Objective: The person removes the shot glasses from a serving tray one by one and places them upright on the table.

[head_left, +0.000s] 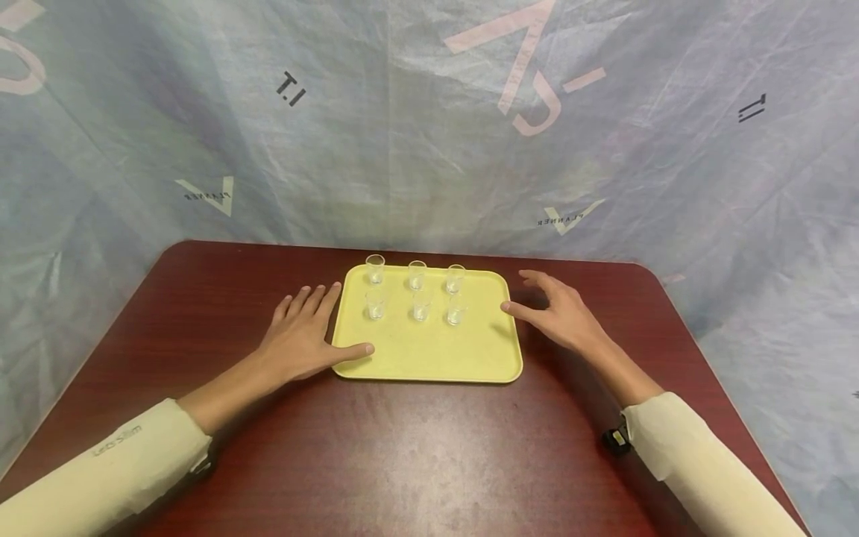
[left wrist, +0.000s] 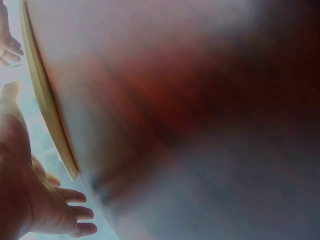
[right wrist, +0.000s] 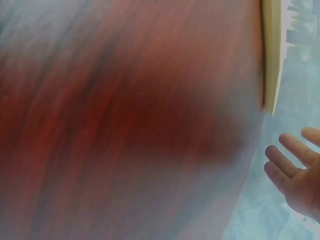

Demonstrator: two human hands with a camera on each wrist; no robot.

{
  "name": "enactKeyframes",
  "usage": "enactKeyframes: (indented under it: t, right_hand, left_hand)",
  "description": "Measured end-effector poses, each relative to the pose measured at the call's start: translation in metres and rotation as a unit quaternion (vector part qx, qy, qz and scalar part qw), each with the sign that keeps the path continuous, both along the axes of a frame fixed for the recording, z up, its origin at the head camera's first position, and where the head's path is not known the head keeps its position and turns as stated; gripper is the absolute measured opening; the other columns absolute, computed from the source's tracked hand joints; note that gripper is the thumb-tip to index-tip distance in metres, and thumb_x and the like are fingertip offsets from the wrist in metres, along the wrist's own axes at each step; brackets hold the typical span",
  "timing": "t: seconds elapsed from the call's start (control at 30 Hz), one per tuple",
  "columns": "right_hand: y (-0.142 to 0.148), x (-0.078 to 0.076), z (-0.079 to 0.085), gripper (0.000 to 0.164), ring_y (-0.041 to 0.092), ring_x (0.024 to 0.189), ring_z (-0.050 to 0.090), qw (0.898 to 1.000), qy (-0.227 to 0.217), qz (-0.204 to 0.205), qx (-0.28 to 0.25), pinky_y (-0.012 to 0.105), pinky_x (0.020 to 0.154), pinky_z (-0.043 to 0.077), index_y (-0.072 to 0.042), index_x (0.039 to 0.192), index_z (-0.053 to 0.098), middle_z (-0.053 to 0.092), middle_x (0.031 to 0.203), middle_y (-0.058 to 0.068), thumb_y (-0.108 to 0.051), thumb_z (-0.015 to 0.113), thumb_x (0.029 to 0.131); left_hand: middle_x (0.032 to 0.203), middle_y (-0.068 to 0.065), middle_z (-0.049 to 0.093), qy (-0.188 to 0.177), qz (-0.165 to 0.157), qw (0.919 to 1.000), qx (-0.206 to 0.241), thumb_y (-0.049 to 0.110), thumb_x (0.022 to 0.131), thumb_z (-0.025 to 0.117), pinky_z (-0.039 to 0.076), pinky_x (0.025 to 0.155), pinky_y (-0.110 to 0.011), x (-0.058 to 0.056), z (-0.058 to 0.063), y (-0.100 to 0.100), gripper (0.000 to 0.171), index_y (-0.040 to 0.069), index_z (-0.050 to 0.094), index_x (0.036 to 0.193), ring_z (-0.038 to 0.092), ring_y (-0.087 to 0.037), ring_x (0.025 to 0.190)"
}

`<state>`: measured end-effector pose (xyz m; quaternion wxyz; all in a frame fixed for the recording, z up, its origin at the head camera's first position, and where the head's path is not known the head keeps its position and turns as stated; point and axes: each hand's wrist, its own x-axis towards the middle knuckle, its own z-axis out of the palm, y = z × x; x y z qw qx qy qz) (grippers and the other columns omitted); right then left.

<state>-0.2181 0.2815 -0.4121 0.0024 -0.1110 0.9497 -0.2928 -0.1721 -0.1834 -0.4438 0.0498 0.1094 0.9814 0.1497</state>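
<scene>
A yellow rectangular tray [head_left: 436,358] lies flat on the dark red-brown table. Small clear glasses stand upright on it in two rows of three, toward its far side; a back-row glass [head_left: 375,270] is at the far left corner and a front-row glass [head_left: 455,312] at the right. My left hand [head_left: 298,339] is at the tray's left edge, fingers spread and fairly straight, its thumb reaching over the near left part. At the right edge, my right hand [head_left: 564,309] has loosely bent fingers outside the rim and its thumb tip over the rim. Neither hand grips anything.
The wooden table [head_left: 429,455] has rounded far corners. A grey printed sheet [head_left: 403,134] hangs close behind it and along both sides. Dark devices are strapped at both wrists, the right device [head_left: 616,440] showing below the sleeve.
</scene>
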Motion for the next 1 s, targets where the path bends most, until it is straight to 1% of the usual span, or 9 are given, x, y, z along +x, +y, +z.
enactKeyframes:
  t: [0.17, 0.27, 0.37, 0.5, 0.63, 0.77, 0.9, 1.0]
  right_hand:
    - [-0.005, 0.0, 0.001, 0.09, 0.037, 0.152, 0.061, 1.0, -0.012, 0.004, -0.003, 0.065, 0.123, 0.049, -0.016, 0.167, 0.054, 0.064, 0.164, 0.01, -0.07, 0.078, 0.099]
    - [-0.008, 0.0, 0.003, 0.087, 0.038, 0.153, 0.06, 1.0, -0.014, 0.005, -0.003, 0.065, 0.123, 0.049, -0.015, 0.164, 0.057, 0.064, 0.163, 0.011, -0.069, 0.078, 0.098]
    - [-0.013, 0.001, 0.006, 0.084, 0.037, 0.151, 0.063, 1.0, -0.012, 0.01, -0.017, 0.065, 0.122, 0.051, -0.015, 0.159, 0.062, 0.067, 0.16, 0.011, -0.068, 0.081, 0.097]
    - [-0.023, 0.001, 0.007, 0.079, 0.036, 0.144, 0.068, 0.999, -0.012, 0.017, -0.043, 0.062, 0.118, 0.054, -0.013, 0.154, 0.066, 0.069, 0.156, 0.01, -0.061, 0.086, 0.095]
    - [-0.031, 0.0, 0.007, 0.077, 0.037, 0.142, 0.068, 0.999, -0.016, 0.025, -0.046, 0.06, 0.118, 0.055, -0.012, 0.153, 0.067, 0.069, 0.157, 0.01, -0.056, 0.089, 0.094]
    - [-0.038, -0.001, 0.007, 0.076, 0.036, 0.14, 0.067, 0.998, -0.02, 0.031, -0.046, 0.058, 0.116, 0.054, -0.015, 0.152, 0.068, 0.069, 0.156, 0.01, -0.056, 0.09, 0.092]
    - [-0.045, -0.002, 0.007, 0.076, 0.035, 0.135, 0.067, 0.997, -0.029, 0.035, -0.06, 0.057, 0.113, 0.054, -0.015, 0.15, 0.07, 0.072, 0.151, 0.012, -0.055, 0.093, 0.09]
    - [-0.05, -0.003, 0.006, 0.075, 0.037, 0.138, 0.068, 0.996, -0.039, 0.037, -0.077, 0.058, 0.116, 0.055, -0.013, 0.149, 0.071, 0.074, 0.148, 0.014, -0.051, 0.095, 0.089]
  left_hand:
    - [0.188, -0.022, 0.022, -0.006, -0.009, 0.9999, 0.008, 0.105, 0.083, 0.057, 0.011, 0.139, -0.074, 0.0, 0.0, 0.005, 0.144, 0.01, 0.014, 0.183, 0.017, -0.053, 0.175]
    - [0.189, -0.023, 0.021, -0.011, -0.012, 0.9998, 0.012, 0.105, 0.083, 0.056, 0.01, 0.14, -0.073, -0.002, 0.001, 0.007, 0.146, 0.009, 0.012, 0.183, 0.015, -0.052, 0.175]
    - [0.189, -0.024, 0.019, -0.007, -0.016, 0.9998, 0.01, 0.105, 0.083, 0.057, 0.009, 0.14, -0.072, -0.005, 0.001, 0.01, 0.146, 0.01, 0.01, 0.183, 0.013, -0.051, 0.176]
    - [0.189, -0.025, 0.017, -0.003, -0.025, 0.9997, -0.002, 0.104, 0.083, 0.057, 0.009, 0.141, -0.072, -0.01, 0.001, 0.014, 0.146, 0.01, 0.009, 0.183, 0.012, -0.05, 0.176]
    - [0.189, -0.026, 0.015, -0.012, -0.036, 0.9992, -0.011, 0.103, 0.085, 0.057, 0.009, 0.141, -0.072, -0.014, 0.001, 0.017, 0.144, 0.009, 0.01, 0.183, 0.012, -0.051, 0.176]
    - [0.189, -0.027, 0.013, -0.026, -0.039, 0.9988, -0.013, 0.101, 0.086, 0.058, 0.008, 0.141, -0.072, -0.017, 0.002, 0.02, 0.142, 0.008, 0.009, 0.183, 0.012, -0.052, 0.176]
    - [0.188, -0.029, 0.013, -0.035, -0.038, 0.9986, -0.014, 0.1, 0.087, 0.059, 0.007, 0.14, -0.074, -0.022, 0.004, 0.021, 0.143, 0.007, 0.007, 0.182, 0.011, -0.053, 0.176]
    - [0.187, -0.031, 0.014, -0.037, -0.04, 0.9984, -0.016, 0.1, 0.087, 0.059, 0.008, 0.139, -0.075, -0.025, 0.006, 0.021, 0.143, 0.006, 0.008, 0.182, 0.013, -0.054, 0.175]
